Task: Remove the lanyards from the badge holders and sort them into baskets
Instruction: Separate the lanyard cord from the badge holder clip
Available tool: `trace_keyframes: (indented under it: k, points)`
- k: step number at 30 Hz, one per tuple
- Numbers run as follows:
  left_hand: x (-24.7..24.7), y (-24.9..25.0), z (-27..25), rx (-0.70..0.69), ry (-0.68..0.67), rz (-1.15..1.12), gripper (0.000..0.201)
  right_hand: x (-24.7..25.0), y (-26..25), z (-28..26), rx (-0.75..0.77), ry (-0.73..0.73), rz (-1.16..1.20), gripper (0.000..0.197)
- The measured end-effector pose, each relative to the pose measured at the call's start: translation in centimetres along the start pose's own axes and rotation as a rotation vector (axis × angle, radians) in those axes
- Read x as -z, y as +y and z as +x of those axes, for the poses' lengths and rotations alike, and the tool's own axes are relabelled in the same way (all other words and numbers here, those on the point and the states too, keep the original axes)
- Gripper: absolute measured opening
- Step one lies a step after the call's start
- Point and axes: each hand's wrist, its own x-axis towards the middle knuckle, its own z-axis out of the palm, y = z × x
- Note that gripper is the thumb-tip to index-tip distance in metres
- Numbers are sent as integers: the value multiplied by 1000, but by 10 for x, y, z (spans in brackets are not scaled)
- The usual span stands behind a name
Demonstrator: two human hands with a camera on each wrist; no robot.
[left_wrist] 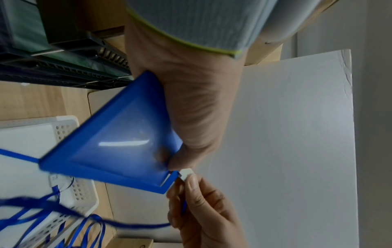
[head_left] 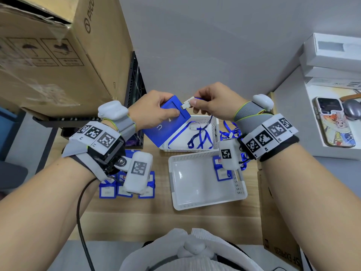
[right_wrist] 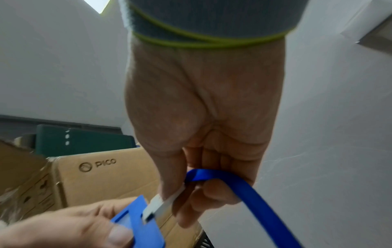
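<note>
My left hand (head_left: 156, 112) grips a blue badge holder (head_left: 166, 126) tilted in the air above the far white basket (head_left: 214, 122). My right hand (head_left: 207, 104) pinches the white lanyard clip (head_left: 188, 102) at the holder's top edge. In the right wrist view the clip (right_wrist: 161, 206) sits at the slot of the badge holder (right_wrist: 140, 223). The blue lanyard ribbon (head_left: 203, 130) hangs from my right hand into the far basket, where other blue lanyards (head_left: 199, 139) lie. The near white basket (head_left: 175, 184) holds a badge holder (head_left: 222, 169) at its right side.
Several blue badge holders (head_left: 127, 186) lie on the wooden table left of the near basket. More lanyards (head_left: 230, 132) lie right of the far basket. A large cardboard box (head_left: 58, 55) stands at the left, another box (head_left: 273, 212) at the right. A phone (head_left: 332, 122) lies on a white shelf.
</note>
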Motion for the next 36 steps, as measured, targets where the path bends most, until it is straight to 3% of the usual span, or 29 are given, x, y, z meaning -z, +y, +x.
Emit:
trace_keyframes:
  k: [4,8,20,24,29,31,36]
  points:
    - [-3,1,0,-4,-31,-23,9,2,-1,-4,6,3,-12,27]
    - [-10,2,1,-21,63,-94,25,2,-7,-4,57,15,-71,29]
    - [-20,4,0,-22,206,-142,22,0,-15,-6,137,-22,-131,30]
    - [-18,2,2,29,137,-193,21,-3,-10,-4,123,5,-70,25]
    - [-14,-16,-2,90,21,-297,31,8,3,-1,47,257,128,24]
    - [-12,-17,-5,88,23,-327,22,12,8,0,31,311,132,25]
    - [-9,1,-6,66,-12,-591,21,-10,17,2,-7,276,96,36]
